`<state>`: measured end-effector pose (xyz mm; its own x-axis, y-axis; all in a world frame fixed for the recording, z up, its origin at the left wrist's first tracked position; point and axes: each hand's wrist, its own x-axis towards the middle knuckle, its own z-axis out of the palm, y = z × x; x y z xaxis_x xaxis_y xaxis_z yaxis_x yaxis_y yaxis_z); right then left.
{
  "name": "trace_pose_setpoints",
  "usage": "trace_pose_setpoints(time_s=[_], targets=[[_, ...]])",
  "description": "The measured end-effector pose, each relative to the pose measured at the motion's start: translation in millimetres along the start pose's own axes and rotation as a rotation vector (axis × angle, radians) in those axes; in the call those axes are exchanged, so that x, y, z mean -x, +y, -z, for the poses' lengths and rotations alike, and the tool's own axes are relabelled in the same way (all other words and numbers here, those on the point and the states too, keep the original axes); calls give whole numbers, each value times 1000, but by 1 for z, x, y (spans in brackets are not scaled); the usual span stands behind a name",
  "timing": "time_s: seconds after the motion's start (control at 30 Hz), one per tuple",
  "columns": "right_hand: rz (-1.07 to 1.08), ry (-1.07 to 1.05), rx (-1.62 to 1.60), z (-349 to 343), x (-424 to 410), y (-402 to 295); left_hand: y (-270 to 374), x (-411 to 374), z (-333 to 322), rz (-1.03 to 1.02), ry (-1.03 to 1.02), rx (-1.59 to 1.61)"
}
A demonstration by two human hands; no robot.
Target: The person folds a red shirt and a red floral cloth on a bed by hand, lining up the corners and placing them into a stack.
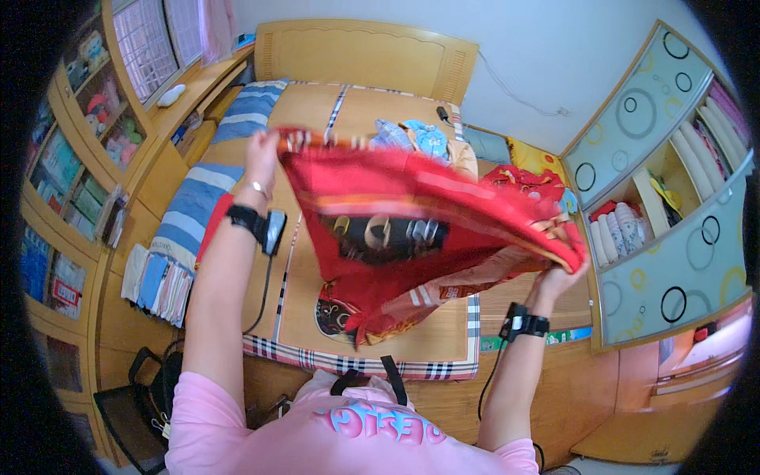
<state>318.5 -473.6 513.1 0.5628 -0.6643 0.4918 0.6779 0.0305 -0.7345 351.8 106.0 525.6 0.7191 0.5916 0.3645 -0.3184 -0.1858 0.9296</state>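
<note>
A red garment [368, 178] with a black printed panel is stretched in the air above the bed, blurred by motion. My left hand [261, 157] grips its upper left corner, with the arm reaching far forward. At the other end my right hand [558, 279] holds a bunched edge, lower and nearer to me. The garment's lower part hangs down over the mat-covered bed [380, 317]; whether it touches the mat is not clear. Black straps with small devices sit on both wrists, a cable running from each.
Crumpled clothes [424, 138] and a red printed cloth [525, 181] lie beyond the garment. Folded clothes [157, 285] are stacked at the bed's left side, near a striped blue pillow [196, 202]. An open wardrobe [653, 196] stands right, a glass-fronted cabinet [89, 136] left.
</note>
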Motion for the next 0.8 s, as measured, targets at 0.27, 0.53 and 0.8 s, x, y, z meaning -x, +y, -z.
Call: trace_pose_setpoints(time_s=[0.27,0.53,0.8], targets=[[252,-96,158,-34,31,-106,84,-105,14,13,9,593],[-338,-1075,813,-17,211,-13,-44,-92,150,454,111,385],[-701,-1428,457,-95,368,90,-135,154,140,167,-836,-473]])
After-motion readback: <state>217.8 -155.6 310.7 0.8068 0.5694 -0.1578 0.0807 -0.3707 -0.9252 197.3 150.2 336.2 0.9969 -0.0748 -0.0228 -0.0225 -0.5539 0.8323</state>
